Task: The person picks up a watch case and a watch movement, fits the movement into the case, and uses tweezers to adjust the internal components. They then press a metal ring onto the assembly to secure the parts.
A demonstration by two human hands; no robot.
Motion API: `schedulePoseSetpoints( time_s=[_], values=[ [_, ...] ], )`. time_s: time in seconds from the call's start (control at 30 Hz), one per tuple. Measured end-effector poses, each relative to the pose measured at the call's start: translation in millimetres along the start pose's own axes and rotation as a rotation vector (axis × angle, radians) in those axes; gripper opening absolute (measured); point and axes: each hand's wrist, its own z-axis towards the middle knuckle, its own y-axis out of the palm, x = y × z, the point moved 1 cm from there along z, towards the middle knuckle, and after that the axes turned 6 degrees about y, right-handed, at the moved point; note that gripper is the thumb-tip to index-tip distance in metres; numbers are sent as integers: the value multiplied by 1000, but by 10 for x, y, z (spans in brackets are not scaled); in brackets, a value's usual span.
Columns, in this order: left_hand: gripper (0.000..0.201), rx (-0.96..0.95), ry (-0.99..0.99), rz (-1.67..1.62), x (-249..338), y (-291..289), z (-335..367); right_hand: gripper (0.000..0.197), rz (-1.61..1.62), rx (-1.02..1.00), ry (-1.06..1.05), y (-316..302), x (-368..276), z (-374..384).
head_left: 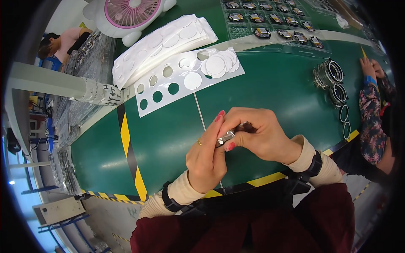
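Above the green table, my left hand and my right hand meet around a small shiny metal part. Silvery rounded bits of it show between the fingertips, and a dark portion shows under the right fingers. Most of the part is covered, so its exact kind cannot be told. The left fingers press along its left side; the right thumb and forefinger pinch it from the right. Beyond the hands lies a white sheet with round cut-outs, and several loose white discs are heaped on its right end.
Behind the sheet is a stack of white disc sheets, near a white fan with a pink rim. Clear trays hold several small dark devices. Metal rings line the right, beside a co-worker's arm. A pale post stands left.
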Motion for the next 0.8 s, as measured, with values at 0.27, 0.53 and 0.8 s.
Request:
schedulePoseSetpoints(
  time_s=[0.27,0.53,0.8],
  values=[
    [35,-27,-97,-109,-95,39,36,12,45,131,54,47,66,46],
    [36,-19,-510,-818,-176,140,24,14,42,143,132,-73,125,119],
    [35,-79,-583,-950,-152,130,51,18,-21,173,161,-68,45,99]
  ],
)
